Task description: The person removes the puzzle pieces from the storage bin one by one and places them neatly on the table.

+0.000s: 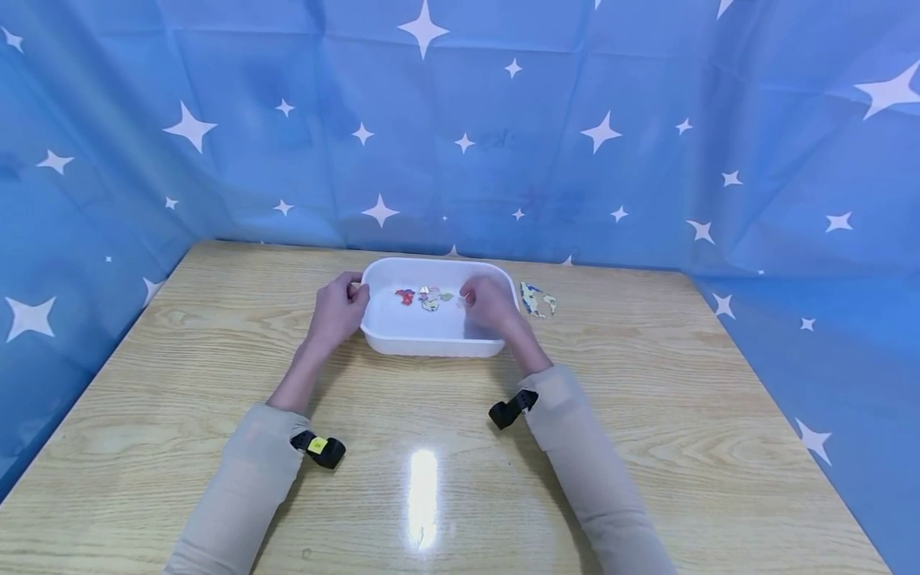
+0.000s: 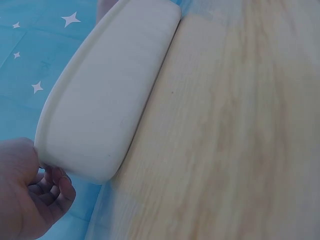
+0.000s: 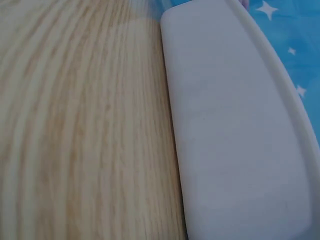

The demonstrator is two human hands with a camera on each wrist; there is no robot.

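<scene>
A white plastic basin (image 1: pixel 438 347) with rounded corners sits on the table. My left hand (image 1: pixel 340 307) pinches its left end; in the left wrist view, the left hand (image 2: pixel 30 192) has curled fingers at the rim corner. Reaching over the right side, my right hand (image 1: pixel 491 302) is inside the basin with bent fingers. A small pale bit shows by those fingertips, but whether they pinch it is unclear. Small flat pieces lie on the basin floor: a red piece (image 1: pixel 406 297) and a cluster of multicoloured pieces (image 1: pixel 430 302). The right wrist view shows only the basin's outer wall (image 3: pixel 230 125), not the hand.
Right of the basin, flat yellow, green and blue pieces (image 1: pixel 529 299) lie on the wooden table (image 1: pixel 446 415). A blue curtain (image 1: pixel 503 176) with white stars hangs behind the table's far edge. Each sleeve carries a black wrist camera (image 1: pixel 327 451).
</scene>
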